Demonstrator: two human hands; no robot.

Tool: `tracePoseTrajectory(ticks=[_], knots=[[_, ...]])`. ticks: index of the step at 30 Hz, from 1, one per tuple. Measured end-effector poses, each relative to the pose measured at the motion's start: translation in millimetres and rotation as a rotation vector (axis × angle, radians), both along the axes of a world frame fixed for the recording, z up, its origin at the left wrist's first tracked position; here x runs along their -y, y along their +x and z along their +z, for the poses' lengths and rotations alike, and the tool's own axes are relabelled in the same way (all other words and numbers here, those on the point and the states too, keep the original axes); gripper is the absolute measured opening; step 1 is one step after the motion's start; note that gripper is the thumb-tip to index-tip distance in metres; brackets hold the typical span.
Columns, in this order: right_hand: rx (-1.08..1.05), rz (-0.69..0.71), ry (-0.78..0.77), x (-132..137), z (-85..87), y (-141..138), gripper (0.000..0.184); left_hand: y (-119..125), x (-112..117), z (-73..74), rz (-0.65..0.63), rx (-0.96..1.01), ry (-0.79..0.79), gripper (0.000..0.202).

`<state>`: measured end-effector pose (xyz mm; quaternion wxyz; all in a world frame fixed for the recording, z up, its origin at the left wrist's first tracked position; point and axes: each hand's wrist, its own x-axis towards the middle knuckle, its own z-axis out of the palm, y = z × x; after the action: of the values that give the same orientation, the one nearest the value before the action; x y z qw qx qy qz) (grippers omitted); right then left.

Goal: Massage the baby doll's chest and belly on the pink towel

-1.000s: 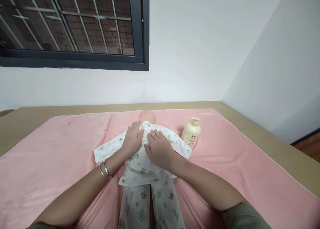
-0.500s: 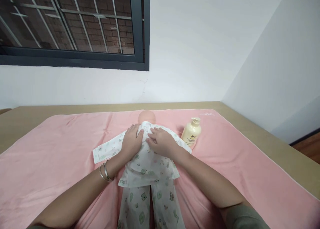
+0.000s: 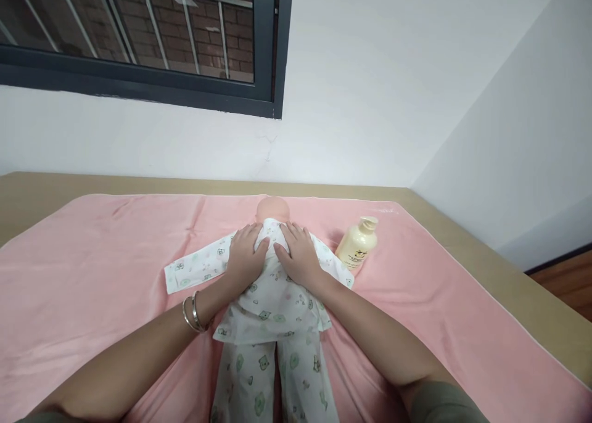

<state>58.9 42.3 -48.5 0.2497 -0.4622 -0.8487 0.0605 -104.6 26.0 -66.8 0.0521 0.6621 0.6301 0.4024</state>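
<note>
A baby doll [image 3: 272,208] lies stretched out with its bald head toward the wall, no facial features showing. It wears a white printed top [image 3: 272,309] and matching trousers [image 3: 305,373]. My left hand [image 3: 247,253] rests flat on the upper left of the doll's top, fingers extended. On the upper right, my right hand [image 3: 300,253] lies flat as well, its thumb pointing inward toward my left thumb. The doll's left-side sleeve [image 3: 197,269] spreads out to the side. Past the right-side sleeve stands a cream pump bottle [image 3: 358,244], touched by neither hand.
A pink blanket [image 3: 111,287] lies beneath the doll on a wooden surface [image 3: 472,269]. White wall [image 3: 346,102] rises behind, with a dark-framed barred window [image 3: 272,53] at upper left. Silver bangles [image 3: 194,312] circle my left wrist.
My right hand has shifted from a slanted, partly curled pose to lying flat with fingers pointing toward the doll's head. My left hand stays on the back of the top. The view has tilted slightly.
</note>
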Motion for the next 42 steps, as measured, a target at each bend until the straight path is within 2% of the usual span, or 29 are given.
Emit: tracePoseTrajectory(ticks=[8,16,19,24,26,28,33,36,39,42], knots=[[-0.03,0.005,-0.011,-0.5,1.2,0.3,0.052,-0.7,0.1,-4.0,0.016,0.009,0.02,0.045],[0.023,0.005,0.024,0.3,1.3,0.0,0.048,-5.5,-2.1,-7.6,-0.024,0.057,0.047,0.046],[0.124,0.048,0.013,1.8,14.0,7.2,0.049,-9.2,-3.7,-11.8,-0.058,0.108,0.084,0.046],[0.334,0.237,-0.078,11.0,47.4,30.5,0.05,-9.9,-2.0,-13.0,-0.071,0.189,0.131,0.044],[0.346,0.284,-0.109,14.1,52.2,33.3,0.053,-8.6,0.0,-11.5,-0.062,0.191,0.127,0.044],[0.285,0.278,-0.11,15.1,46.9,28.4,0.056,-7.3,1.6,-10.3,-0.056,0.176,0.117,0.044],[0.015,0.105,0.021,14.2,8.3,6.1,0.049,-6.5,1.3,-10.2,-0.044,0.194,0.124,0.044],[-0.106,0.076,0.052,14.4,-6.7,3.9,0.044,-5.8,1.6,-9.0,-0.03,0.176,0.134,0.043],[-0.169,0.047,0.043,9.9,-7.1,7.1,0.042,-2.4,8.7,-6.8,-0.006,0.094,0.148,0.041],[-0.133,-0.006,-0.027,-2.0,1.2,7.3,0.044,4.3,21.6,-6.8,-0.013,-0.047,0.157,0.039]])
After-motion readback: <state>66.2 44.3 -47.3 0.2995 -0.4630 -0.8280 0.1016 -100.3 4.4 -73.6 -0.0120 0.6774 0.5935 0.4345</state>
